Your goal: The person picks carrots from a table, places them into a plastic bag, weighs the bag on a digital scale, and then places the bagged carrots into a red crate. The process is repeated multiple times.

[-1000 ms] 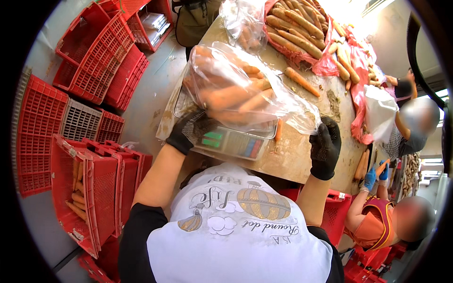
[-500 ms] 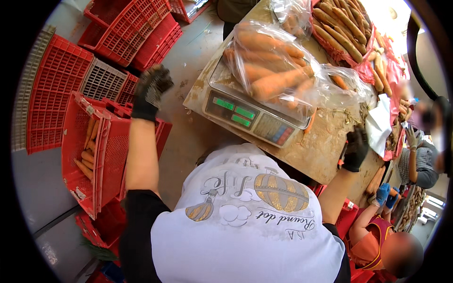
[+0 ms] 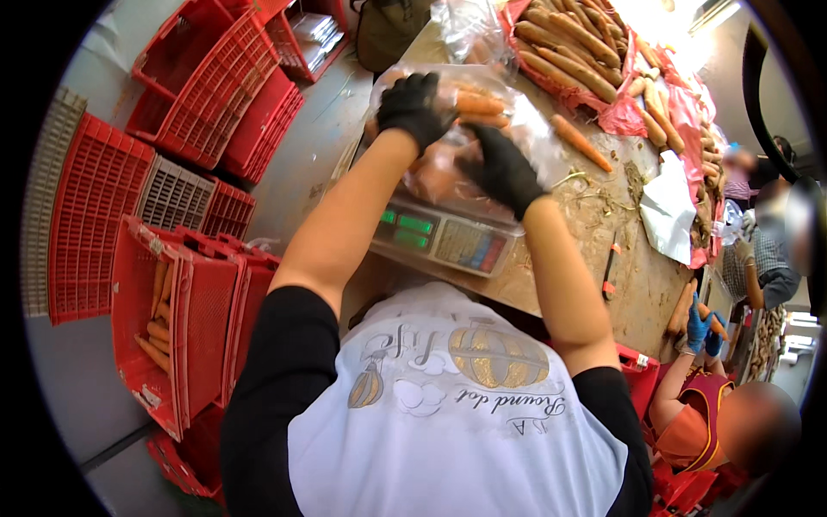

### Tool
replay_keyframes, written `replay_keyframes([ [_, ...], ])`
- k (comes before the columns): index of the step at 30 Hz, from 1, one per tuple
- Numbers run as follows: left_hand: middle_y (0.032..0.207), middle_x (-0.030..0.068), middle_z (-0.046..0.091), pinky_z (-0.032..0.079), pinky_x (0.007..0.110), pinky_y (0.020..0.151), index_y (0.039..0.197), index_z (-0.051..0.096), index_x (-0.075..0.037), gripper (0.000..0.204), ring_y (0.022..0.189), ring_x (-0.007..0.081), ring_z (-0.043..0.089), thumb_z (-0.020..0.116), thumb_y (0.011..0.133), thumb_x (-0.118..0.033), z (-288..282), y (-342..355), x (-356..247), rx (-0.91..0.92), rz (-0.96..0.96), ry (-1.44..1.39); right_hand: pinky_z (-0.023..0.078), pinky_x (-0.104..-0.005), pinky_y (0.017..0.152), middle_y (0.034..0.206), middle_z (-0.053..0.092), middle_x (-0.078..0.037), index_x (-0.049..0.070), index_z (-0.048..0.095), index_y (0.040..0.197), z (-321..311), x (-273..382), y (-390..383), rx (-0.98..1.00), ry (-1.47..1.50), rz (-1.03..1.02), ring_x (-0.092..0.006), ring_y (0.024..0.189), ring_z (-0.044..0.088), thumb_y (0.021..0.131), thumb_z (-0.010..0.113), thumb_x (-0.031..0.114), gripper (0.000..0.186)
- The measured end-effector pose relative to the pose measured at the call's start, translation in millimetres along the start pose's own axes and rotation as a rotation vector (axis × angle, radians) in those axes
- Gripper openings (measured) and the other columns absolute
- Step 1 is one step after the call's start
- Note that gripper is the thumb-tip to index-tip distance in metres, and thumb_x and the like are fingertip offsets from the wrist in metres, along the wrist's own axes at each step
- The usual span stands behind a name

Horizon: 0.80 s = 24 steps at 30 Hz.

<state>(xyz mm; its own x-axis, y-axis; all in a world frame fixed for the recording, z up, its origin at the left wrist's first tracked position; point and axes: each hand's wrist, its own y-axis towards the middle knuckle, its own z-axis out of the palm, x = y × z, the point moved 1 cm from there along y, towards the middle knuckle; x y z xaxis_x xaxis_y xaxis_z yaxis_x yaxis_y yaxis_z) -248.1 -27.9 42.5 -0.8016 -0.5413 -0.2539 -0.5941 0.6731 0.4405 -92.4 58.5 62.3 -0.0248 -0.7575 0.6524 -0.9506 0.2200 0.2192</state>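
A clear plastic bag of carrots (image 3: pixel 478 103) lies on the pan of a digital scale (image 3: pixel 465 244) with a lit green display. My left hand (image 3: pixel 415 110), in a black glove, grips the bag from above at its left part, the fingers bent over the plastic. On the bag's right side is my right hand (image 3: pixel 506 171), also black-gloved, its fingers and thumb closing on the film. Both hands are slightly blurred and cover part of the carrots. An orange-and-black cutter knife (image 3: pixel 611 269) rests on the table, away from my right hand.
A loose carrot (image 3: pixel 581 144) lies on the dirty table (image 3: pixel 568 233), near a white sheet (image 3: pixel 668 207). Beyond is a red-lined heap of long roots (image 3: pixel 568 52). Red crates (image 3: pixel 177 319) stand at left, one holding carrots. A blue-gloved co-worker (image 3: pixel 702 414) is at right.
My left hand came from beside the crates onto the bag. My right hand moved left from beside the cutter knife to the bag. The bag's loose end no longer stretches across the table.
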Motion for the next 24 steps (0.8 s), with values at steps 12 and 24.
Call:
replay_keyframes([
  [12,0.090,0.0110,0.063,0.046,0.028,0.072,0.091,0.064,0.001,0.016,0.079,0.0179,0.058,0.058,0.082,-0.011,-60.7,-54.3,16.8,-0.029,-0.394,-1.582,0.032,-0.0393,0.101,0.125,0.045,-0.017,0.006,0.046,0.121,20.1,-9.0,-56.4,-0.247,-0.061,0.016,-0.0335,0.122,0.037,0.075,0.067,0.027,0.055],
  [24,0.065,0.0038,0.053,0.037,0.019,0.052,0.100,0.059,0.003,0.024,0.055,0.0095,0.047,0.056,0.083,-0.012,-185.5,-105.9,-19.0,0.021,-0.474,-1.599,0.045,-0.0350,0.085,0.102,0.060,-0.017,0.001,0.056,0.110,-84.2,4.7,-72.7,-0.478,-0.034,0.134,-0.0275,0.097,0.058,0.076,0.066,0.011,0.037],
])
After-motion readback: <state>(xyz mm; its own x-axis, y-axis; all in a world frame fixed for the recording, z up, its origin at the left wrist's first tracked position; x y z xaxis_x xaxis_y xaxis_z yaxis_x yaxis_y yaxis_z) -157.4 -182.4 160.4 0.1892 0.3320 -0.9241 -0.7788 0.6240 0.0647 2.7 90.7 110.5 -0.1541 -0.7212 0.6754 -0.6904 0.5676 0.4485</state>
